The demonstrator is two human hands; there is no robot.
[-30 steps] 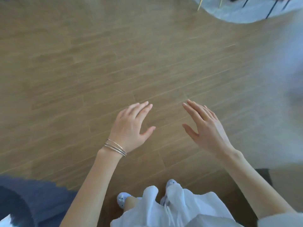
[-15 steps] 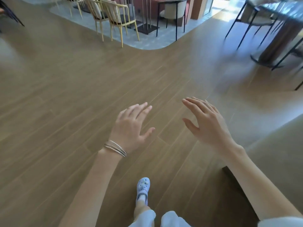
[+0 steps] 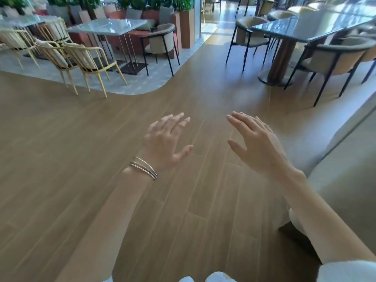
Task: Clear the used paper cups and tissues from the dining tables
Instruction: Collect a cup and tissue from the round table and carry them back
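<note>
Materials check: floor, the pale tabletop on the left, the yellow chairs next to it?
Floor: wood-look planks, matte brown, with grain streaks and plank seams; real wood or vinyl cannot be told.
Pale tabletop: likely marble or a stone-look slab, glossy, with grey veining and window glare.
Yellow chairs: thin tubular frames, probably painted metal, with pale fabric-looking cushions.

A café or restaurant dining hall: marble-topped table [image 3: 107, 26] with yellow wire chairs [image 3: 85, 58] far left, a long dark table [image 3: 309, 31] with upholstered armchairs [image 3: 333, 55] far right, planters [image 3: 186, 25] behind, wood-plank floor [image 3: 61, 159].
</note>
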